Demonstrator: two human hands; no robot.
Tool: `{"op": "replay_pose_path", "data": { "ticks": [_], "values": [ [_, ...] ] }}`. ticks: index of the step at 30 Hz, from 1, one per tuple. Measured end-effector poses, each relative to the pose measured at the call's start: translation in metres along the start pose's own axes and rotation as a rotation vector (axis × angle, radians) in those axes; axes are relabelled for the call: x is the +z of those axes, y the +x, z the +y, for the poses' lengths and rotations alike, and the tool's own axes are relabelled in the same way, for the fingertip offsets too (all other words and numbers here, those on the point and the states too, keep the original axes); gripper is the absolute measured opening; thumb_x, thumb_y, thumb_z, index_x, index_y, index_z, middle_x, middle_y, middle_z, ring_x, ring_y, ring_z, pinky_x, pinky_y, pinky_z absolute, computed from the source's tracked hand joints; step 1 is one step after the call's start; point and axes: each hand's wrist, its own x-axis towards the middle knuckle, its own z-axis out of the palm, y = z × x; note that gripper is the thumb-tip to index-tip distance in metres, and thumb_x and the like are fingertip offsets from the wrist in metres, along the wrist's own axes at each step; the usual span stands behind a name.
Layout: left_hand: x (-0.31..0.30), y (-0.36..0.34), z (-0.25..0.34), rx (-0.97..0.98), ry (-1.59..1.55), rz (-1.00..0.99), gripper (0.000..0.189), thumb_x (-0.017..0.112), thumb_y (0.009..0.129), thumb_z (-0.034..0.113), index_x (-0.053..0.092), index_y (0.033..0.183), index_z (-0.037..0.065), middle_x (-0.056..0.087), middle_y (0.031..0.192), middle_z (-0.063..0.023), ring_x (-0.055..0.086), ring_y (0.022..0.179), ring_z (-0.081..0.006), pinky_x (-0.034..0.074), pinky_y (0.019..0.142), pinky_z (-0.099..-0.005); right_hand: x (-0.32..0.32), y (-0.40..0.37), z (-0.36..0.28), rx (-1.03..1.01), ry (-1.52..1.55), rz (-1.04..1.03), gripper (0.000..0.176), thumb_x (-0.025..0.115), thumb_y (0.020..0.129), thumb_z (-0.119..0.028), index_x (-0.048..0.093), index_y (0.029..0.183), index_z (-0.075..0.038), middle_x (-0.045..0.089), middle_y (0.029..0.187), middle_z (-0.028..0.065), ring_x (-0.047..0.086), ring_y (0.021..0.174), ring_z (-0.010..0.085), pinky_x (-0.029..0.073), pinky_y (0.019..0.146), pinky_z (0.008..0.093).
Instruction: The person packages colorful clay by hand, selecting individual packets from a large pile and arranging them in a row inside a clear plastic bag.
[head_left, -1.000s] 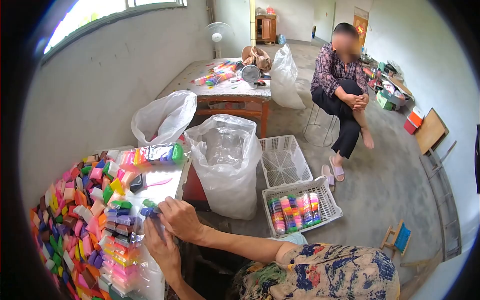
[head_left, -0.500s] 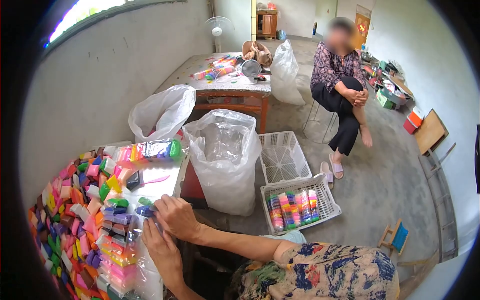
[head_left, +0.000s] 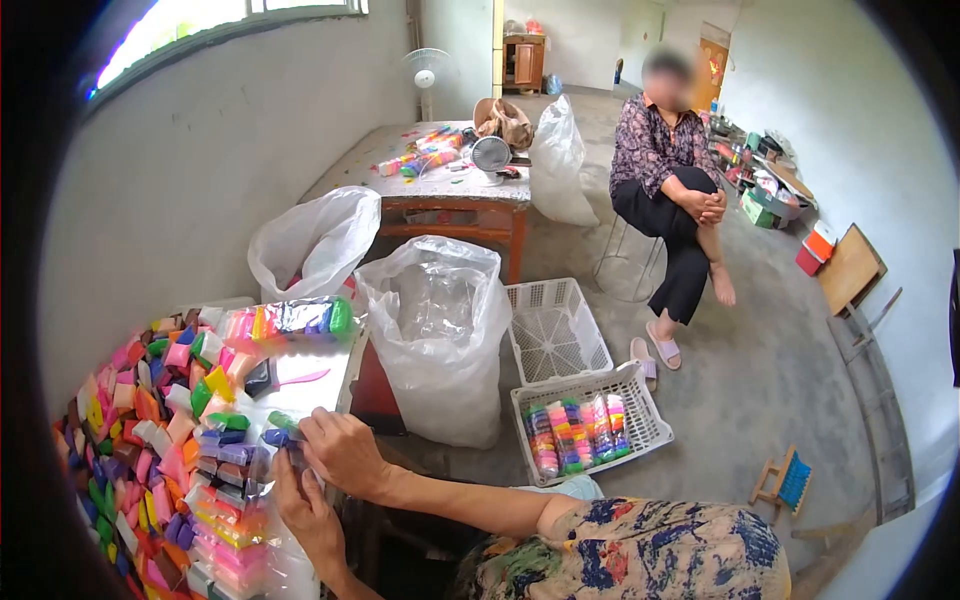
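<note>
At the table's left part, my right hand [head_left: 345, 455] pinches the edge of a clear plastic bag [head_left: 262, 480] beside a green and blue piece [head_left: 282, 430]. My left hand [head_left: 312, 515] lies just below it, its fingers bent against the same bag under the blue piece. Inside the bag are rows of wrapped, coloured soft blocks [head_left: 228, 515]. The fingertips partly hide the bag's end. A large heap of small coloured packets [head_left: 150, 440] lies left of the bag. Above the hands is a filled clear pack [head_left: 290, 318], with a pink tool [head_left: 303, 377] below it.
Two big translucent bags [head_left: 435, 340] [head_left: 315, 240] stand beyond the work table. A white basket [head_left: 655, 420] holds filled packs, with another basket [head_left: 560, 325] behind. A person [head_left: 670, 190] sits on a wire stool. A table [head_left: 350, 160] with a small fan [head_left: 490, 155] stands behind.
The view has shifted, so most of the scene sits slightly lower and further left. Both hands remain at the same clear bag, with only small finger movements.
</note>
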Motion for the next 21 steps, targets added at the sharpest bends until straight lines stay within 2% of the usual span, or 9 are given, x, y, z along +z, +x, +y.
{"op": "replay_pose_path", "data": {
  "ticks": [8,17,21],
  "values": [
    [0.004,0.002,-0.002,0.064,0.056,-0.013,0.042,0.052,0.095,0.008,0.051,0.135,-0.008,0.054,0.136,-0.0266,0.052,0.122,-0.0427,0.039,0.104,-0.0451,-0.006,0.001,0.002,0.022,-0.011,-0.024,0.022,0.067,0.081,-0.016,0.055,0.095,-0.004,0.055,0.086,0.0127,0.061,0.077,0.0300,0.047,0.065,0.0396],
    [-0.001,-0.003,0.001,0.017,0.009,0.015,0.046,0.053,0.097,0.014,0.048,0.140,-0.004,0.054,0.135,-0.0260,0.054,0.116,-0.0403,0.040,0.102,-0.0432,-0.002,0.000,-0.004,0.014,0.021,-0.052,0.024,0.068,0.082,-0.018,0.056,0.097,-0.004,0.054,0.086,0.0115,0.061,0.077,0.0284,0.047,0.065,0.0382],
    [-0.007,-0.003,0.012,-0.009,0.006,-0.009,0.048,0.054,0.099,0.017,0.046,0.142,-0.003,0.055,0.135,-0.0255,0.054,0.119,-0.0377,0.040,0.104,-0.0425,-0.005,0.001,-0.005,0.004,-0.001,-0.050,0.023,0.067,0.082,-0.017,0.056,0.096,-0.003,0.055,0.086,0.0121,0.061,0.077,0.0284,0.047,0.064,0.0385]
  ]
}}
